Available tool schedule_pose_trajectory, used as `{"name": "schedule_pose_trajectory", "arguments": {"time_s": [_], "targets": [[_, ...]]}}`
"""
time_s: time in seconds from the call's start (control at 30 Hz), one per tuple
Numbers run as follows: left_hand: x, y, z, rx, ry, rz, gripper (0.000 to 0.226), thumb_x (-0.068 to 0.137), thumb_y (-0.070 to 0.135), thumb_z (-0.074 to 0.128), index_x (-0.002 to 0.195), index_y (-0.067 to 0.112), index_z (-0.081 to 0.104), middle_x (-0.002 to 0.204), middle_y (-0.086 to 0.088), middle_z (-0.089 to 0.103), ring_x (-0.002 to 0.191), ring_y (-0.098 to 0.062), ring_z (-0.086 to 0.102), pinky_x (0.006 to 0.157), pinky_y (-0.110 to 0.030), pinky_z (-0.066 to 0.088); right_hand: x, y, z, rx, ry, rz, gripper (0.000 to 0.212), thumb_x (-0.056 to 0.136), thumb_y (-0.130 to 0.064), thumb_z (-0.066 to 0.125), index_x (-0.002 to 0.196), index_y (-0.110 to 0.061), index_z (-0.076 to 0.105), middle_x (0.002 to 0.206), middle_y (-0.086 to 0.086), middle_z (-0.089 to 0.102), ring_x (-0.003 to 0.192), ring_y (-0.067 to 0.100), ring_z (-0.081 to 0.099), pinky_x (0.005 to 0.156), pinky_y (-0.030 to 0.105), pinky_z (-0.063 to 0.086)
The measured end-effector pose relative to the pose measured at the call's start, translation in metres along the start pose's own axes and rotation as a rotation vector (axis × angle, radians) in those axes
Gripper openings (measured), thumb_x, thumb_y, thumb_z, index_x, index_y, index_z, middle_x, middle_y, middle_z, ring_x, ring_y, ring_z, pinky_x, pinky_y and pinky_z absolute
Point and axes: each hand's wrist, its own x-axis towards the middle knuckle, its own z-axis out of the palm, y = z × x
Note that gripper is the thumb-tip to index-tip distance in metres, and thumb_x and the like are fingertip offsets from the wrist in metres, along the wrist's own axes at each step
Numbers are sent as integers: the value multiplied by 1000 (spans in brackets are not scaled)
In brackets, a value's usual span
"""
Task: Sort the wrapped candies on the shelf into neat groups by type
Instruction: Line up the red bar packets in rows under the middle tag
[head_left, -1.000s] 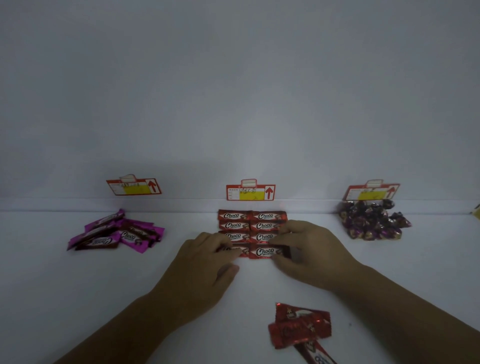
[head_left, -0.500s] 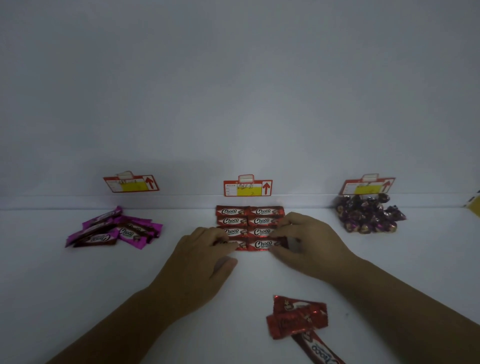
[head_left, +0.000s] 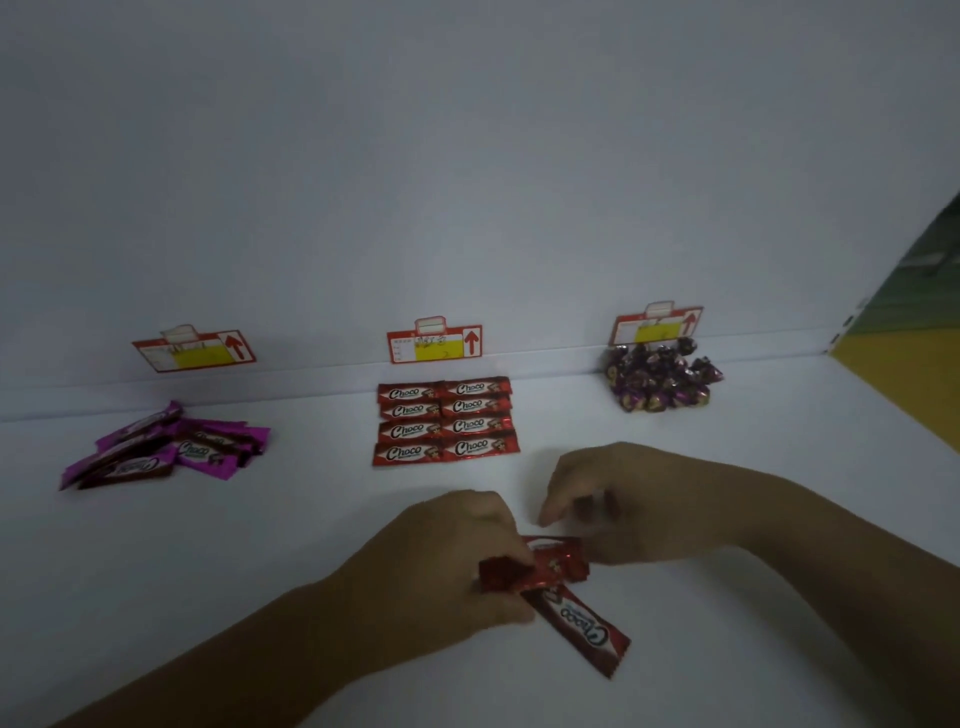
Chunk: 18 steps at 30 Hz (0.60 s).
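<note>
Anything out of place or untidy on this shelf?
Yes. The magenta bars at left lie in a loose, overlapping heap, unlike the red Choco grid. A few loose red bars sit near the front, under the left hand.

The white shelf (head_left: 156, 561) carries 3 groups along its back edge. Near the back left lies a loose heap of magenta-wrapped bars (head_left: 166, 449), overlapping at odd angles. At the middle of the back edge, 8 red Choco bars (head_left: 445, 421) lie flat in 2 columns of 4, edges touching. Toward the back right corner sits a pile of dark purple wrapped candies (head_left: 662, 382). Near the front edge, a few loose red bars (head_left: 576, 621) lie crossed over each other.
</note>
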Motion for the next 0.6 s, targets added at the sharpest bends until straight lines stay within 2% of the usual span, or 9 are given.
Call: {"name": "schedule_pose_trajectory", "arguments": {"time_s": [0.1,0.2,0.23,0.3,0.37,0.43,0.5,0.6], "targets": [[-2,-2,-2,35,35,16,29,90,43,52,112,31,65,100,12,61,85,0,48,71,-5,32,-9,0,3,6,-7,4,38,75,-22,73,110,-34,65,99,-25,53,86,-3,52,68,9,40],[-7,-5,-8,-20,62,-102,22,92,31,50,98,25,70,77,15,62,71,1,51,63,-5,35,-14,-2,6,52,17,13,38,74,-26,72,109,-36,65,101,-25,53,85,-2,52,69,10,41],[-8,-8,-11,-109,85,-194,19,91,28,53,91,25,72,67,17,62,69,4,54,60,-5,38,-13,-3,8,51,39,14,36,74,-28,72,109,-37,65,101,-23,53,84,-1,52,69,11,41],[-9,-16,-18,-410,121,-398,16,88,22,60,78,28,71,63,19,66,63,2,62,52,-7,44,-11,-7,13,3,103,19,31,76,-34,71,107,-35,66,102,-22,53,85,-2,53,71,13,42],[-11,-21,-25,-712,111,-556,21,84,15,64,69,28,71,68,9,72,60,-10,68,50,-15,50,-7,-13,19,-69,158,14,25,77,-37,70,101,-32,69,100,-20,52,87,-3,53,75,18,45],[-14,-24,-30,-836,111,-640,26,83,12,65,62,25,73,69,1,73,61,-17,69,49,-19,52,-3,-17,23,-93,189,9,18,76,-36,70,92,-30,71,96,-18,53,84,-3,53,74,18,45],[-16,-28,-32,-813,125,-663,24,83,13,65,64,26,72,69,1,72,61,-16,69,48,-19,51,-1,-19,23,-104,214,22,16,74,-34,70,90,-31,71,92,-17,56,80,-3,53,70,13,42],[-18,-39,-35,-639,175,-648,17,83,18,66,72,30,68,62,5,70,55,-6,65,45,-15,46,3,-15,22,-113,279,39,19,74,-34,70,93,-31,72,86,-14,63,77,-2,55,67,11,39]]}}
